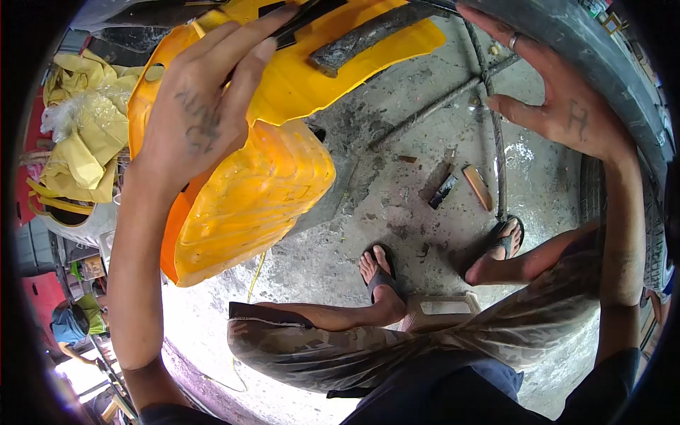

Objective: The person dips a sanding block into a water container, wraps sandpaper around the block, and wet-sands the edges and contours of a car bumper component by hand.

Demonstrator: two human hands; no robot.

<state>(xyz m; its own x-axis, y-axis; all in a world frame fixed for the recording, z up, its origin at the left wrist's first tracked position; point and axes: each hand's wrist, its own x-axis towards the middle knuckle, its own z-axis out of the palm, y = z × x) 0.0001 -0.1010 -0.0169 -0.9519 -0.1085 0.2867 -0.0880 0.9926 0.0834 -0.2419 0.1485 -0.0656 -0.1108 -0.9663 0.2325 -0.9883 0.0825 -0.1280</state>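
My left hand (205,106) lies over a cut yellow plastic container (255,205), fingers stretched toward black strips (312,21) on its upper flap; whether it grips a strip I cannot make out. The container leans on its side, with a ragged cut edge and an orange inner side. A dark, worn bar-like piece (361,39) lies across the yellow flap. My right hand (567,106), with a ring on one finger, is spread wide, thumb apart, beside a large dark curved rim (616,64). Its fingertips reach the top edge of the view.
Crossed metal rods (489,92) rest on the stained concrete floor. Nearby lie a small black piece (444,191) and a brown-topped block (477,187). Crumpled yellow sheets (85,142) are piled left, above a pale round container (81,227). Another person (71,322) is at far left.
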